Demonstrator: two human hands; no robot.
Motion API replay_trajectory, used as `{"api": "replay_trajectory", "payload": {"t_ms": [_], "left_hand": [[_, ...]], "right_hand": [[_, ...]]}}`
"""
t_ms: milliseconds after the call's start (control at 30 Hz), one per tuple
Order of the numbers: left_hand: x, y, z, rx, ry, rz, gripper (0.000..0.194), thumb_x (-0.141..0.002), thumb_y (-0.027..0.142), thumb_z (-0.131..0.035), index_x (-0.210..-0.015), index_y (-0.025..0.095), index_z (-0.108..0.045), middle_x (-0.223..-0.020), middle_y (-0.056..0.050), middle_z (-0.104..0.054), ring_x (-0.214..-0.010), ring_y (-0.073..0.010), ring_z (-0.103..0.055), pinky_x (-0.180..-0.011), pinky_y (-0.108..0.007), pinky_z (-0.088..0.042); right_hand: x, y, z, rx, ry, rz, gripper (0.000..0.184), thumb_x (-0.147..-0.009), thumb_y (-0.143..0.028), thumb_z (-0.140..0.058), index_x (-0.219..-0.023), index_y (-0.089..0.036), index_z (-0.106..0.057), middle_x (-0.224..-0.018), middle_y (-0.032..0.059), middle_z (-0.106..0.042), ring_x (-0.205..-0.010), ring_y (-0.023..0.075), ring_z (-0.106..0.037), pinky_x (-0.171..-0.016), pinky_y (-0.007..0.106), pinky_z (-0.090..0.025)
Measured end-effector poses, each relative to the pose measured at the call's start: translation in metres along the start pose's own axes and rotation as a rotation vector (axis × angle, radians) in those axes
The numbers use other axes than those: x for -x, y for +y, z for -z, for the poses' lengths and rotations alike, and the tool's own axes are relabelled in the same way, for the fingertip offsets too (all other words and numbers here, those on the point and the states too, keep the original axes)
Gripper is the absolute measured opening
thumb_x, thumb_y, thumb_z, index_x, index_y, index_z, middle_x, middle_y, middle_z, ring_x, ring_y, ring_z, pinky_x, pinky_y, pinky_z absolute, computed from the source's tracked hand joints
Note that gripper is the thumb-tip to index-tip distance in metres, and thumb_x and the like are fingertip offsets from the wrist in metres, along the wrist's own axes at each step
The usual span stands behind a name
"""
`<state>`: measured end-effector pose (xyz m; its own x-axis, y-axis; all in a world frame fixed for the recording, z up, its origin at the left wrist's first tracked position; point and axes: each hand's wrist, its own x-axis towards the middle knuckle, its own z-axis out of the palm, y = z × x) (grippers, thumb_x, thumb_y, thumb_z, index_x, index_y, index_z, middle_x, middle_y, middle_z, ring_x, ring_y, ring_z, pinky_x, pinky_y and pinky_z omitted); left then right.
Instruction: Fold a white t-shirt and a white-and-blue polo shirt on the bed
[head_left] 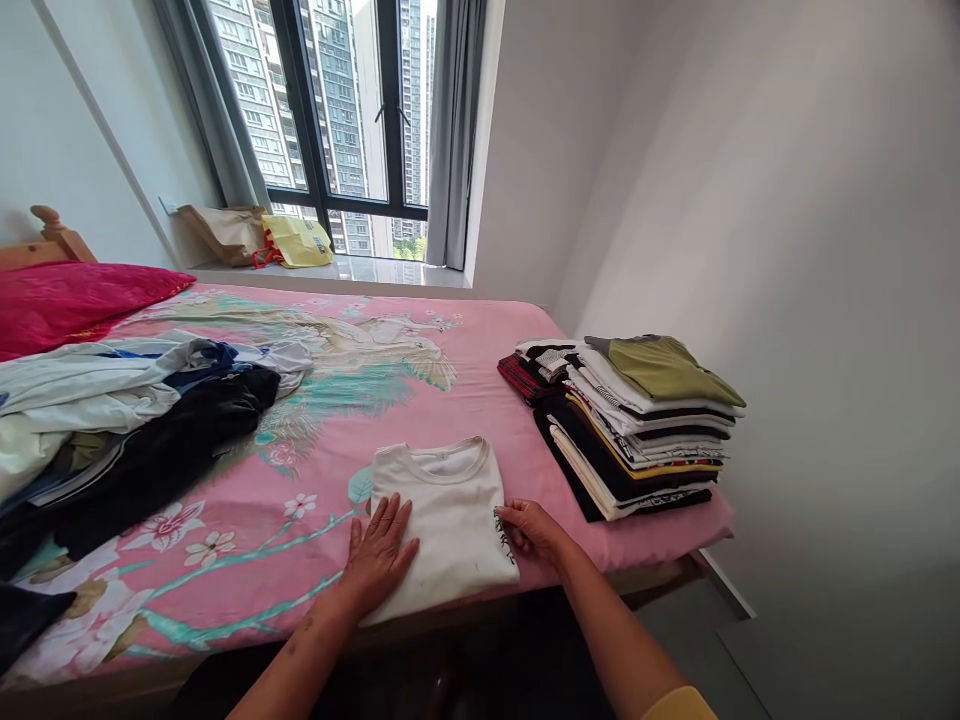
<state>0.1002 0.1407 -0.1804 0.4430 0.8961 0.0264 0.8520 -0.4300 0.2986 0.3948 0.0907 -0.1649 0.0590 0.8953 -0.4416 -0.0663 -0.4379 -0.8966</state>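
A folded cream T-shirt (450,510) lies near the front edge of the bed, collar away from me. My left hand (379,555) rests flat on its left side, fingers stretched out. At the shirt's right edge, by a small dark print, my right hand (529,528) has its fingers curled on the fabric. A stack of folded shirts (637,430) with an olive-green one on top stands to the right. A heap of unfolded clothes (127,420), white, blue and black, lies to the left.
The bed has a pink flowered sheet (360,350) and a red pillow (67,300) at the far left. Brown and yellow bags (262,238) sit on the window sill. A white wall runs close along the right side.
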Motion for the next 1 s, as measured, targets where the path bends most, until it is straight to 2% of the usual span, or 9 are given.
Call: {"api": "replay_trajectory", "payload": {"t_ms": [167,300,467,533,633,733,867,1000], "left_hand": [[0.003,0.003,-0.001,-0.002,-0.001,0.005,0.058,-0.089,0.047,-0.030,-0.144,0.028,-0.021,-0.153,-0.002,-0.014,-0.141,-0.0234,-0.009,-0.109,-0.057,-0.001],[0.003,0.003,-0.001,-0.004,-0.005,0.002,0.058,-0.089,0.047,-0.030,-0.143,0.028,-0.022,-0.153,-0.002,-0.014,-0.141,-0.0234,-0.009,-0.109,-0.058,-0.002],[0.002,0.002,-0.001,-0.004,0.006,-0.011,0.057,-0.090,0.045,-0.030,-0.143,0.027,-0.022,-0.153,-0.003,-0.015,-0.141,-0.0240,-0.010,-0.109,-0.059,-0.003],[0.002,0.002,0.000,-0.002,0.003,-0.019,0.057,-0.090,0.044,-0.030,-0.144,0.027,-0.022,-0.153,-0.004,-0.016,-0.141,-0.0241,-0.010,-0.109,-0.058,-0.003],[0.001,0.000,0.000,-0.003,0.001,-0.020,0.058,-0.089,0.044,-0.030,-0.143,0.026,-0.022,-0.153,-0.004,-0.017,-0.141,-0.0240,-0.011,-0.109,-0.058,-0.003],[0.001,-0.001,0.000,-0.001,0.007,-0.022,0.057,-0.089,0.044,-0.032,-0.143,0.027,-0.023,-0.152,-0.005,-0.019,-0.141,-0.0247,-0.012,-0.109,-0.059,-0.004],[0.000,-0.001,0.000,0.006,0.013,-0.030,0.056,-0.089,0.043,-0.034,-0.142,0.030,-0.024,-0.152,-0.004,-0.019,-0.140,-0.0254,-0.014,-0.108,-0.059,-0.005],[-0.001,-0.002,0.003,0.012,0.009,-0.032,0.056,-0.089,0.043,-0.035,-0.142,0.029,-0.024,-0.152,-0.005,-0.021,-0.140,-0.0252,-0.014,-0.108,-0.059,-0.006]], "right_hand": [[0.001,0.003,-0.005,0.001,0.055,-0.004,0.021,-0.073,-0.034,-0.055,-0.066,-0.019,-0.042,-0.044,-0.0090,-0.042,-0.032,0.0037,-0.033,-0.031,0.018,-0.016],[0.006,0.004,-0.006,0.018,0.009,-0.033,0.016,-0.075,-0.033,-0.053,-0.072,-0.018,-0.047,-0.049,-0.0071,-0.048,-0.033,0.0047,-0.038,-0.031,0.017,-0.018],[0.013,0.007,-0.002,0.036,-0.035,-0.033,0.023,-0.071,-0.036,-0.061,-0.070,-0.018,-0.047,-0.044,-0.0085,-0.045,-0.031,0.0035,-0.033,-0.031,0.017,-0.016],[0.016,0.008,0.000,0.026,-0.033,-0.028,0.027,-0.071,-0.041,-0.061,-0.071,-0.019,-0.046,-0.047,-0.0086,-0.046,-0.032,0.0035,-0.035,-0.031,0.017,-0.019],[0.020,0.012,0.002,0.027,-0.096,-0.048,0.028,-0.066,-0.039,-0.065,-0.080,-0.019,-0.050,-0.052,-0.0073,-0.052,-0.034,0.0055,-0.042,-0.032,0.016,-0.021],[0.025,0.016,0.004,0.040,-0.154,-0.064,0.029,-0.063,-0.035,-0.067,-0.081,-0.019,-0.051,-0.045,-0.0088,-0.049,-0.030,0.0055,-0.036,-0.032,0.017,-0.019],[0.032,0.020,0.005,0.041,-0.155,-0.061,0.027,-0.067,-0.039,-0.063,-0.082,-0.019,-0.050,-0.038,-0.0099,-0.044,-0.029,0.0060,-0.035,-0.033,0.016,-0.018],[0.038,0.020,0.005,0.021,-0.170,-0.036,0.028,-0.064,-0.034,-0.065,-0.083,-0.018,-0.051,-0.037,-0.0103,-0.043,-0.028,0.0053,-0.031,-0.033,0.016,-0.016]]}}
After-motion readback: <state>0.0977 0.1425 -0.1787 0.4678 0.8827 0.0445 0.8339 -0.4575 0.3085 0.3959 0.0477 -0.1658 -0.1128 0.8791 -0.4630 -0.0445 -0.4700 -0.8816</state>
